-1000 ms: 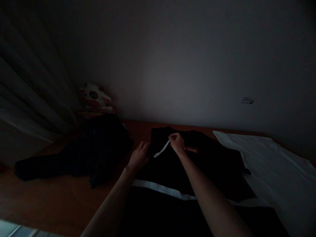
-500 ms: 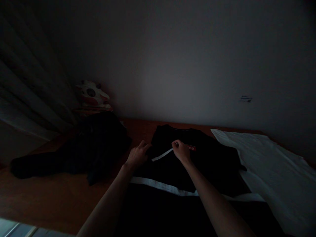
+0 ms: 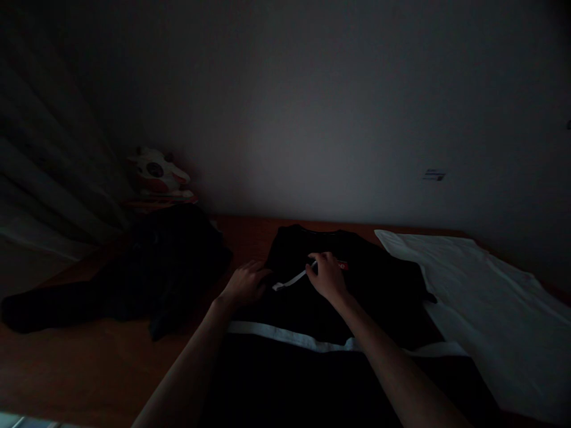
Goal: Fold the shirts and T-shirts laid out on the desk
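A black T-shirt (image 3: 379,285) with white trim and a small red label lies flat on the orange-brown surface (image 3: 89,368) in front of me. My left hand (image 3: 244,284) rests on the shirt's left edge, fingers curled over the fabric. My right hand (image 3: 327,275) is closed in a pinch on the folded-in sleeve, at the end of its white cuff stripe (image 3: 289,279), and covers most of the red label. A longer white band (image 3: 289,336) crosses the shirt nearer to me, under both forearms.
A heap of dark clothing (image 3: 147,267) lies to the left. A white garment (image 3: 482,309) is spread to the right, touching the black shirt. A white and pink plush toy (image 3: 156,175) sits in the far left corner by a curtain (image 3: 49,178). The room is dim.
My right hand has drawn the sleeve's cuff a little toward me and down over the red label. My left hand stays on the shirt's left edge. The view has shifted slightly right.
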A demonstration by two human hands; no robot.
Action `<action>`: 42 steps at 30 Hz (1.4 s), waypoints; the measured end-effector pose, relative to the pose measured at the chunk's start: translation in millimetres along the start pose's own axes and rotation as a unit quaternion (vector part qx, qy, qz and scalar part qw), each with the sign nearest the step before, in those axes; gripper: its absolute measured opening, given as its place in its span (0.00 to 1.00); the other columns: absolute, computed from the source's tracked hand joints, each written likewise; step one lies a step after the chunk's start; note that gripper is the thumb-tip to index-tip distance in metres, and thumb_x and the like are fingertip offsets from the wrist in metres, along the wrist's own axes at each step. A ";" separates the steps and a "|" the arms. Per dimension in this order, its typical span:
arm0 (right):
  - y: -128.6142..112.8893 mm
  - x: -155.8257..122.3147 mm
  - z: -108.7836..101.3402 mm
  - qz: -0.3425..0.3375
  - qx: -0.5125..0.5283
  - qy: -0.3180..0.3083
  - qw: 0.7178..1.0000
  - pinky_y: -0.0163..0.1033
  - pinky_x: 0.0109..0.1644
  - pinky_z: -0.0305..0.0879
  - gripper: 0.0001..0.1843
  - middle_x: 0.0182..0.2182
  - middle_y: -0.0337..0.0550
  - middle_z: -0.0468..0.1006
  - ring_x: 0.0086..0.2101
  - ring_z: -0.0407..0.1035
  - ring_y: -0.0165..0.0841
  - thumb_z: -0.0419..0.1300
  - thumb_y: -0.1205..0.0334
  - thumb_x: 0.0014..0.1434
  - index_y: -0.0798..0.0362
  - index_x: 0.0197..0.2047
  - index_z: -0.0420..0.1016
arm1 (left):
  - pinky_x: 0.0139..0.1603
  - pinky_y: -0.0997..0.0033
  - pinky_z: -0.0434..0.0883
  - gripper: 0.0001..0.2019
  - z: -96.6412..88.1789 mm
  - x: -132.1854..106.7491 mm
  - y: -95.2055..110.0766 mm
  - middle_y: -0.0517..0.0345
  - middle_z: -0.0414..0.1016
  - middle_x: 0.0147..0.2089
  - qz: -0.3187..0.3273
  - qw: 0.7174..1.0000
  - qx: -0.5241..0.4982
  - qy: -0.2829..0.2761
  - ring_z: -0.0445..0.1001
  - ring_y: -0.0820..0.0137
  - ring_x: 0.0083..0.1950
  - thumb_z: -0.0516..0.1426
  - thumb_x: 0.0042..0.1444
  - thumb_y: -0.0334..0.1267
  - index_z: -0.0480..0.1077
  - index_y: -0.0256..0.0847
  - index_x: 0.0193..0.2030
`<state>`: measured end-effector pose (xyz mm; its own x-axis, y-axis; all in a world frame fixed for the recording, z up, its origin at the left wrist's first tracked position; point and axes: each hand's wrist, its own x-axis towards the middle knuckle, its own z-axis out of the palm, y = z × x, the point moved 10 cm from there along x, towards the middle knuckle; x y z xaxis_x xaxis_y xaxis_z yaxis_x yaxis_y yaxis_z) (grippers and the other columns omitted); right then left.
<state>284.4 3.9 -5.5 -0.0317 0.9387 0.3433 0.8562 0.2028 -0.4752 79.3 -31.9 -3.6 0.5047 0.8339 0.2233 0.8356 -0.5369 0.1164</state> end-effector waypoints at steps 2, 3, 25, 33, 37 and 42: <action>-19.0 -15.0 -6.1 -0.060 -0.012 0.006 0.998 0.48 0.57 0.65 0.13 0.50 0.53 0.76 0.50 0.71 0.44 0.59 0.59 0.63 0.50 0.49 0.78 | 0.55 0.51 0.71 0.22 -4.3 -0.3 4.6 0.47 0.78 0.48 0.008 1.000 0.000 0.006 0.75 0.53 0.52 0.57 0.53 0.32 0.77 0.45 0.55; -28.2 -23.3 -6.3 -0.091 -0.012 0.003 0.996 0.49 0.57 0.64 0.12 0.49 0.52 0.76 0.50 0.70 0.43 0.58 0.58 0.64 0.50 0.49 0.78 | 0.55 0.50 0.71 0.22 -5.9 -0.7 7.2 0.47 0.79 0.47 0.014 1.000 0.001 0.005 0.76 0.52 0.51 0.57 0.51 0.34 0.77 0.44 0.54; -39.8 -57.7 -6.1 -0.147 0.087 -0.066 0.983 0.45 0.57 0.65 0.08 0.49 0.46 0.79 0.51 0.72 0.38 0.59 0.64 0.65 0.49 0.44 0.79 | 0.68 0.42 0.61 0.24 71.6 130.9 10.9 0.34 0.71 0.66 -0.021 0.997 -0.016 0.067 0.63 0.52 0.72 0.46 0.65 0.38 0.66 0.33 0.65; -30.9 -54.4 -6.4 -0.118 0.070 -0.067 0.988 0.45 0.53 0.64 0.06 0.45 0.45 0.79 0.47 0.71 0.38 0.59 0.65 0.64 0.51 0.42 0.78 | 0.72 0.39 0.50 0.41 77.4 124.4 -45.3 0.31 0.55 0.74 -0.214 0.976 0.031 -0.016 0.51 0.44 0.76 0.46 0.63 0.63 0.60 0.31 0.71; -31.2 -57.8 -0.1 -0.126 0.068 -0.070 0.987 0.49 0.58 0.62 0.13 0.50 0.48 0.77 0.51 0.70 0.41 0.61 0.58 0.64 0.52 0.51 0.77 | 0.73 0.47 0.51 0.36 70.1 126.7 -26.7 0.36 0.54 0.76 -0.125 0.991 0.034 0.010 0.53 0.48 0.76 0.45 0.65 0.59 0.64 0.33 0.68; -32.4 -63.3 5.2 -0.140 0.089 -0.113 0.980 0.49 0.65 0.59 0.20 0.59 0.50 0.75 0.59 0.67 0.41 0.61 0.51 0.65 0.51 0.55 0.76 | 0.70 0.45 0.55 0.29 72.7 113.4 -23.9 0.47 0.64 0.72 -0.070 0.997 0.024 0.009 0.57 0.52 0.74 0.46 0.66 0.56 0.66 0.47 0.67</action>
<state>256.0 -60.6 -16.0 -0.3825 0.8733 0.3019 0.6953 0.4872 -0.5283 132.4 84.7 -51.4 0.3792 0.8973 0.2262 0.9071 -0.4087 0.1008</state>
